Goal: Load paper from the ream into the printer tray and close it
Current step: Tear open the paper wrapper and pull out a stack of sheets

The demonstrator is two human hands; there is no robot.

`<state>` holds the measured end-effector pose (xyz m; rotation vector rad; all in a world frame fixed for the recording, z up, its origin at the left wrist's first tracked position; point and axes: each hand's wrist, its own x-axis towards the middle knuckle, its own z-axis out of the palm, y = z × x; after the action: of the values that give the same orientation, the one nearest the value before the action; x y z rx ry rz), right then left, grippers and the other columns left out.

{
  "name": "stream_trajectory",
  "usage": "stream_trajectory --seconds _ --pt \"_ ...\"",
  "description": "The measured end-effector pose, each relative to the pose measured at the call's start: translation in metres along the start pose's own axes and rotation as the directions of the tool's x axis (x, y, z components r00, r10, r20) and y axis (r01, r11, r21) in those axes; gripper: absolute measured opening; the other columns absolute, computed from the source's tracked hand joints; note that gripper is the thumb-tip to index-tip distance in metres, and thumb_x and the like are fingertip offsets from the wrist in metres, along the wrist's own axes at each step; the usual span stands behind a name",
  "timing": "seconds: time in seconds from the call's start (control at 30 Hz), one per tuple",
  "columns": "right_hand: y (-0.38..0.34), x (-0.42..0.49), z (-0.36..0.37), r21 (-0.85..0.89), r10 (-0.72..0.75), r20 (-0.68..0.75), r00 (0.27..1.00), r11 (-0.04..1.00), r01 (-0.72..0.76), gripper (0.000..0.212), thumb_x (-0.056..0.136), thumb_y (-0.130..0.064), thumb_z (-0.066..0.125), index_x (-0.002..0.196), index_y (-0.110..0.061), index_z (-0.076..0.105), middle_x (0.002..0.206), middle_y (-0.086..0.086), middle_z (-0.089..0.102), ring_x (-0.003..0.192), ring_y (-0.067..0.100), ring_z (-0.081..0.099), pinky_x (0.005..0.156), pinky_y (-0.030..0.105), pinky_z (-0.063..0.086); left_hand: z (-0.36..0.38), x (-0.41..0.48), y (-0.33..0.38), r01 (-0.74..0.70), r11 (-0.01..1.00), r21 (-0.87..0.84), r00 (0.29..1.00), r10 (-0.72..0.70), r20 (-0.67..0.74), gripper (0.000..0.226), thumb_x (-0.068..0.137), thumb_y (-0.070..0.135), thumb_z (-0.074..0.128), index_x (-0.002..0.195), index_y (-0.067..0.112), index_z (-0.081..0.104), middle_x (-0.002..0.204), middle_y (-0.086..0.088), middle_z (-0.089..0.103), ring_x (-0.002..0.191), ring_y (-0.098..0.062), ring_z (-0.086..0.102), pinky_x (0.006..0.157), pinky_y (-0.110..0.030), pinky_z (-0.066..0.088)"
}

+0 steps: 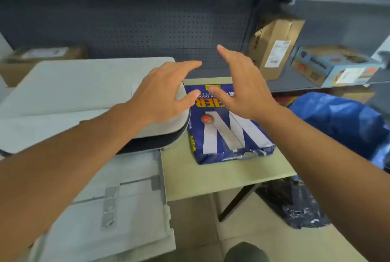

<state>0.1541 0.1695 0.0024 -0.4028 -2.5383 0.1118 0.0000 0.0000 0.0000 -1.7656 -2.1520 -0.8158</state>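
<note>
Two bare hands hang open over the work, neither holding anything. Farthest left sits the printer (84, 92), pale grey, with its paper tray (118, 198) pulled out toward the viewer; from this angle I cannot tell whether any sheets lie in it, though it looks bare. The left hand (162, 95) hovers above the printer's right front corner, fingers spread and slightly curled, thumb pointing at the ream. Just right of the printer, on the small beige table (211, 177), lies the blue ream (228, 130) — its near end looks torn open, the wrapper ragged there. The right hand (242, 86) is over the ream's far end, palm inward, fingers apart. Judging by this, the tray is open and the ream within reach, but no paper has been lifted out — taking sheets, loading and closing all remain.
</note>
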Motion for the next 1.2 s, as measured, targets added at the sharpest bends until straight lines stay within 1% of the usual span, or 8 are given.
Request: stream_trajectory --seconds 0.03,0.17,0.33,0.53,0.7,0.9,1.1,1.2 --pt "0.0 -0.009 0.001 0.002 -0.015 -0.023 1.0 1.0 0.015 0.087 0.089 -0.062 0.052 0.159 -0.021 0.021 0.156 0.005 0.041 0.142 0.029 0.041 0.11 0.054 0.041 0.003 -0.009 0.003 -0.028 1.0 0.001 0.999 0.028 -0.017 0.064 0.089 0.051 0.048 0.148 0.024 0.045 0.145 0.003 0.057 0.13 -0.024 0.05 0.103 -0.042 0.04" --pt "-0.014 -0.05 -0.017 -0.039 -0.023 -0.061 0.998 0.999 0.02 0.086 0.089 -0.06 0.056 0.158 -0.021 0.022 0.155 0.005 0.043 0.14 0.029 0.042 0.109 0.053 0.042 -0.004 -0.044 0.034 -0.024 0.997 0.067 0.999 0.026 -0.026 0.062 0.091 0.048 0.053 0.148 0.026 0.043 0.146 0.004 0.055 0.132 -0.022 0.048 0.102 -0.04 0.04" --pt "-0.042 -0.087 -0.068 -0.079 -0.047 -0.065 0.997 0.996 0.042 0.085 0.09 -0.059 0.056 0.158 -0.022 0.02 0.154 0.005 0.043 0.138 0.03 0.044 0.107 0.053 0.044 -0.046 -0.074 0.089 -0.044 0.986 0.158 0.997 0.054 -0.06 0.061 0.092 0.046 0.057 0.148 0.028 0.043 0.146 0.003 0.056 0.128 -0.024 0.052 0.099 -0.04 0.043" --pt "-0.07 -0.126 -0.119 -0.076 -0.076 -0.149 0.986 0.995 0.065 0.08 0.091 -0.057 0.052 0.157 -0.023 0.021 0.153 0.006 0.043 0.137 0.03 0.046 0.105 0.053 0.047 -0.084 -0.104 0.144 -0.036 0.98 0.193 0.996 0.052 -0.077 0.066 0.088 0.061 0.042 0.148 0.032 0.04 0.146 0.005 0.056 0.131 -0.024 0.051 0.103 -0.049 0.046" --pt "-0.075 -0.149 -0.127 -0.08 -0.088 -0.143 0.986 0.994 0.077 0.075 0.093 -0.05 0.054 0.156 -0.026 0.021 0.151 0.004 0.045 0.133 0.028 0.049 0.101 0.052 0.05 -0.085 -0.126 0.16 -0.016 0.985 0.173 0.996 0.03 -0.081 0.069 0.086 0.062 0.038 0.148 0.032 0.039 0.148 0.005 0.054 0.131 -0.023 0.051 0.103 -0.046 0.046" --pt "-0.056 -0.151 -0.092 -0.06 -0.023 -0.075 0.997 0.998 0.019 0.071 0.096 -0.037 0.059 0.156 -0.026 0.022 0.152 0.003 0.046 0.132 0.025 0.051 0.103 0.048 0.051 -0.047 -0.124 0.136 0.019 0.995 0.101 1.0 -0.017 -0.016 0.068 0.085 0.061 0.041 0.147 0.032 0.042 0.146 0.006 0.056 0.129 -0.022 0.052 0.102 -0.045 0.047" --pt "-0.018 -0.132 -0.025 0.032 0.071 0.035 0.997 0.997 -0.072 0.065 0.098 -0.034 0.057 0.154 -0.024 0.027 0.154 0.001 0.043 0.139 0.02 0.043 0.11 0.043 0.046 0.044 -0.095 0.083 0.137 0.989 0.056 0.978 -0.144 0.149 0.058 0.095 0.039 0.056 0.149 0.028 0.038 0.152 0.002 0.05 0.133 -0.022 0.051 0.104 -0.04 0.045" --pt "-0.001 -0.121 0.007 0.024 0.108 0.101 0.989 0.994 -0.111 0.064 0.098 -0.034 0.056 0.155 -0.024 0.027 0.156 0.001 0.041 0.141 0.022 0.042 0.109 0.043 0.046 0.083 -0.083 0.06 0.125 0.991 0.05 0.966 -0.133 0.221 0.06 0.096 0.037 0.055 0.151 0.029 0.033 0.149 0.0 0.052 0.131 -0.024 0.052 0.103 -0.041 0.046"
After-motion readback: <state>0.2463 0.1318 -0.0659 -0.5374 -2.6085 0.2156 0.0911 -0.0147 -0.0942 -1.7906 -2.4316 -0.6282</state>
